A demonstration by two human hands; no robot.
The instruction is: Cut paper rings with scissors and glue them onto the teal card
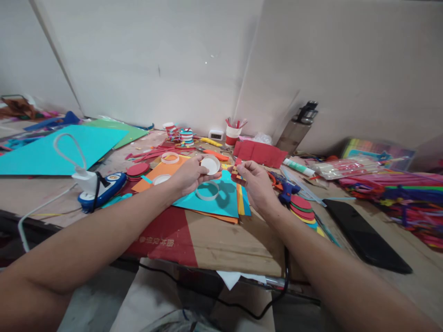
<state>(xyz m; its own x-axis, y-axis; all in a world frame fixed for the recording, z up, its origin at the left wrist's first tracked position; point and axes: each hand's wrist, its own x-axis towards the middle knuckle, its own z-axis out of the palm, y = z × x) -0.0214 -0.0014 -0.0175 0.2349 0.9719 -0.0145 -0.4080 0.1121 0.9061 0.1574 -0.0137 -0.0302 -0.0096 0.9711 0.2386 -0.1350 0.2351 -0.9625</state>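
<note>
My left hand (189, 175) pinches a shallow round white paper piece (209, 165) between thumb and fingers. To its right, my right hand (254, 180) grips a small red strip (238, 171) with some yellow on it. The two held things are a short gap apart. Below both hands lies a blue sheet (224, 203) on top of orange and yellow sheets. A white ring (207, 190) sits on the blue sheet. Another pale ring (170, 158) and a white round piece (161, 179) rest on the orange paper.
A blue glue gun (288, 190) and stacked coloured discs (302, 205) lie right of my right hand. Farther right is a black phone (367, 235). A blue-and-white device with a cable (104, 191) stands left. Behind are a cup of strips (233, 133) and a bottle (298, 128).
</note>
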